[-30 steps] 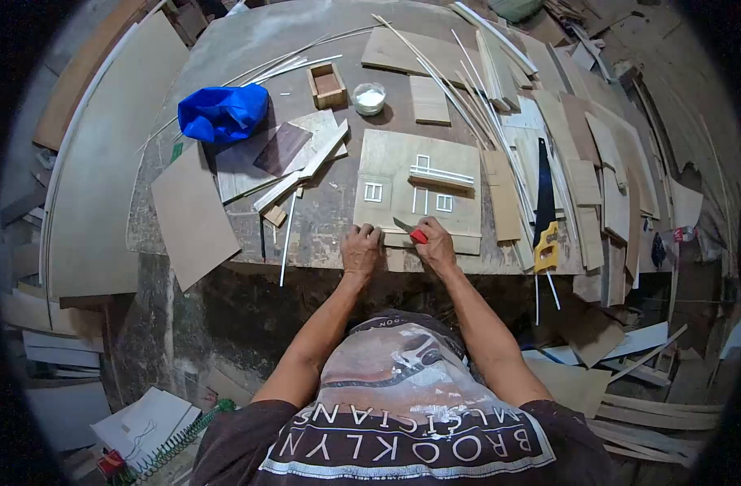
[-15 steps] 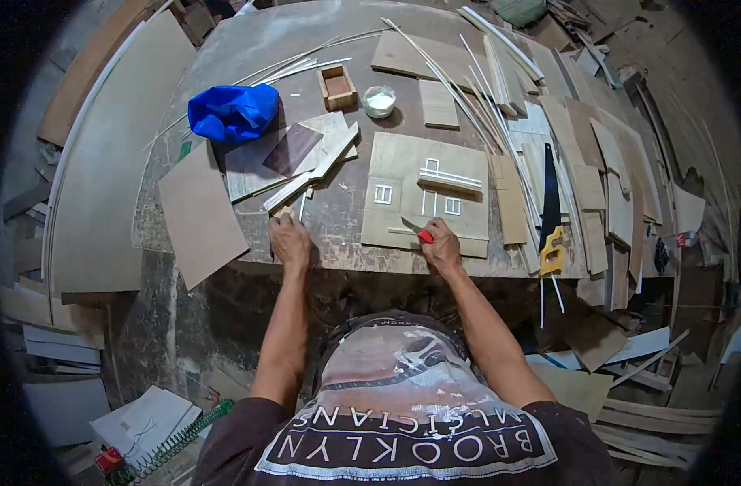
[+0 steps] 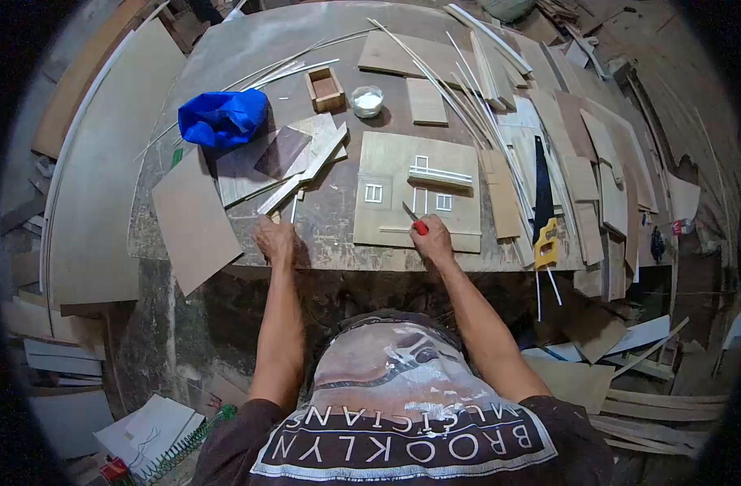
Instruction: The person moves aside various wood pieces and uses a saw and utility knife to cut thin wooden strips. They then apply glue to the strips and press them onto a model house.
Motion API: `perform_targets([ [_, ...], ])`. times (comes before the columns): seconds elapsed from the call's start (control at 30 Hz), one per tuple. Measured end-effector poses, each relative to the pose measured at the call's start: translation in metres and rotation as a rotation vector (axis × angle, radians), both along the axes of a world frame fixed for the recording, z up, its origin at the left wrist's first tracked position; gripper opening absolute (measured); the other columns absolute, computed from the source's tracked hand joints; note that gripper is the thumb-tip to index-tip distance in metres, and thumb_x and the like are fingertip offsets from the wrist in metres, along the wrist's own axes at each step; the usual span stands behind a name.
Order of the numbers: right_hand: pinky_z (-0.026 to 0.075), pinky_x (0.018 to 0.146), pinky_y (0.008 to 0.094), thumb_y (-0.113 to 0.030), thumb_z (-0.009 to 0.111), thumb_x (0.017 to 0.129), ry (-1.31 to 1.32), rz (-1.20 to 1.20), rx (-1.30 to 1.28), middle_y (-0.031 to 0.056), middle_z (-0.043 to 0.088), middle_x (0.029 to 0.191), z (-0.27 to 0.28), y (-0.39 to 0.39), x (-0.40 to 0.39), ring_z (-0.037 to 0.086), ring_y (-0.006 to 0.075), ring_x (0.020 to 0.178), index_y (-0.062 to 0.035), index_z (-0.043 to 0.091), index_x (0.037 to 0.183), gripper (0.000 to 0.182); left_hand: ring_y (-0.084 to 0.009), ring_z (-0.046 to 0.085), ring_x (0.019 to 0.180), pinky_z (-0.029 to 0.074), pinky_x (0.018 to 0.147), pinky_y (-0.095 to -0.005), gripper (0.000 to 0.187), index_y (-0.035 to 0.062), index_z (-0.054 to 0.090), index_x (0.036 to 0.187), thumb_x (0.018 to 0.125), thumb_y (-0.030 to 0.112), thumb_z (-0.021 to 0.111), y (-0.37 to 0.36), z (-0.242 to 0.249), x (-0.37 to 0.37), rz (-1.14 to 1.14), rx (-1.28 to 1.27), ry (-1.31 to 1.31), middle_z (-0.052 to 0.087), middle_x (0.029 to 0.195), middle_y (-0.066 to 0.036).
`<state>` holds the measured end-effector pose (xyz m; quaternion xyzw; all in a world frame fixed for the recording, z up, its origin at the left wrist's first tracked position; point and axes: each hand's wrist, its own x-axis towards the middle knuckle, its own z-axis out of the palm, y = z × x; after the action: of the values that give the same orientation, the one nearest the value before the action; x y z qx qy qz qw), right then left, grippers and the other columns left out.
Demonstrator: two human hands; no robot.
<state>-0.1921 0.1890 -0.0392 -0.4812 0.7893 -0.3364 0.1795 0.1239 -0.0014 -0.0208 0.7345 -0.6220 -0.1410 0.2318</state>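
Observation:
My right hand [image 3: 434, 242] is closed around the red handle of a knife [image 3: 420, 228], its blade pointing up and left over a flat wooden panel [image 3: 374, 221]. White strips form small window and door frames [image 3: 373, 193] on the panel, and a stack of short strips [image 3: 440, 176] lies across it. Near the panel's lower edge, a thin strip [image 3: 403, 231] lies below the blade. My left hand [image 3: 275, 240] rests at the table's front edge with fingers curled, close to the ends of some wood pieces [image 3: 293, 193]. Whatever sits in those fingers is hidden.
A blue bag [image 3: 222, 118], a small wooden box [image 3: 325, 89] and a bowl of white material [image 3: 366, 102] stand farther back. Thin plywood [image 3: 195, 222] overhangs the front edge at left. A yellow-handled saw [image 3: 545, 243] and long strips lie at right.
The whole view has shifted slightly. My left hand has moved a little left along the table edge. My right hand keeps the knife at nearly the same spot over the panel.

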Motion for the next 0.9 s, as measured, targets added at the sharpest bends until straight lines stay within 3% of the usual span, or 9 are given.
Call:
perform_targets([
  [0.23,0.051,0.083,0.0441,-0.022,0.07,0.082,-0.014,0.051,0.078,0.0132,0.061,0.108,0.009,0.005,0.003,0.063,0.0377,0.097,-0.0054,0.068,0.101,0.025,-0.0467,0.056,0.105,0.045,0.092,-0.0528,0.035,-0.009,0.061,0.106,0.082,0.017,0.062,0.005,-0.01,0.014,-0.079,-0.069,-0.056,0.06,0.106,-0.032],
  [0.47,0.051,0.079,0.0433,-0.017,0.069,0.078,0.075,0.155,-0.014,0.0093,0.061,0.108,0.021,0.012,0.006,0.064,0.0357,0.094,-0.0057,0.066,0.095,0.021,-0.0465,0.056,0.105,0.045,0.092,-0.0531,0.037,-0.0057,0.063,0.105,0.08,0.021,0.064,-0.004,-0.007,0.019,-0.148,-0.038,-0.235,0.061,0.105,-0.03],
  [0.57,0.052,0.079,0.0436,-0.015,0.066,0.076,0.108,0.203,-0.031,0.0097,0.061,0.109,0.018,0.014,0.005,0.064,0.036,0.094,-0.0056,0.064,0.094,0.02,-0.0466,0.058,0.103,0.045,0.092,-0.053,0.037,-0.0047,0.065,0.102,0.078,0.023,0.065,-0.005,0.01,0.018,-0.108,0.068,-0.186,0.064,0.104,-0.03],
  [0.63,0.052,0.079,0.0439,-0.015,0.065,0.075,0.117,0.192,-0.058,0.0098,0.061,0.109,0.02,0.014,0.007,0.064,0.0365,0.095,-0.0058,0.064,0.093,0.02,-0.0457,0.06,0.1,0.045,0.092,-0.0528,0.038,-0.0048,0.066,0.103,0.078,0.024,0.064,-0.001,0.02,0.02,-0.136,0.002,-0.005,0.066,0.102,-0.03],
  [0.7,0.052,0.078,0.0458,-0.009,0.066,0.073,0.131,0.178,0.006,0.0086,0.059,0.109,0.021,0.014,0.008,0.064,0.0353,0.094,-0.0063,0.065,0.095,0.022,-0.0462,0.063,0.089,0.047,0.086,-0.0536,0.038,-0.0064,0.065,0.104,0.078,0.022,0.062,-0.007,0.013,0.024,-0.13,-0.091,-0.041,0.067,0.093,-0.029],
  [0.77,0.052,0.078,0.0461,-0.009,0.067,0.073,0.102,0.155,0.015,0.0078,0.059,0.109,0.02,0.014,0.008,0.064,0.0353,0.094,-0.007,0.065,0.095,0.023,-0.0467,0.065,0.084,0.05,0.081,-0.0519,0.039,-0.0054,0.066,0.106,0.077,0.021,0.061,-0.009,0.021,0.026,-0.105,0.088,0.092,0.068,0.09,-0.029],
  [0.8,0.051,0.077,0.0466,-0.009,0.067,0.073,0.102,0.163,-0.007,0.0074,0.058,0.109,0.019,0.014,0.007,0.063,0.0352,0.093,-0.0071,0.064,0.095,0.023,-0.0466,0.067,0.084,0.052,0.079,-0.0486,0.039,-0.0033,0.068,0.107,0.077,0.02,0.06,0.002,0.049,0.02,-0.056,0.165,0.269,0.069,0.089,-0.03],
  [0.83,0.051,0.077,0.0466,-0.009,0.067,0.073,0.102,0.162,-0.007,0.0074,0.058,0.109,0.019,0.014,0.006,0.063,0.0352,0.093,-0.0071,0.064,0.095,0.023,-0.0466,0.067,0.084,0.052,0.079,-0.0486,0.039,-0.0033,0.068,0.107,0.077,0.02,0.06,0.008,0.07,0.019,-0.057,0.165,0.269,0.069,0.089,-0.03],
  [0.9,0.051,0.077,0.0467,-0.009,0.068,0.072,0.085,0.168,-0.007,0.0071,0.058,0.11,0.02,0.013,0.006,0.063,0.0352,0.093,-0.0068,0.064,0.095,0.023,-0.0261,0.069,0.071,0.054,0.067,-0.0407,0.04,-0.0052,0.066,0.112,0.085,0.025,0.066,0.016,0.094,0.019,-0.04,0.284,0.478,0.072,0.084,-0.021],
])
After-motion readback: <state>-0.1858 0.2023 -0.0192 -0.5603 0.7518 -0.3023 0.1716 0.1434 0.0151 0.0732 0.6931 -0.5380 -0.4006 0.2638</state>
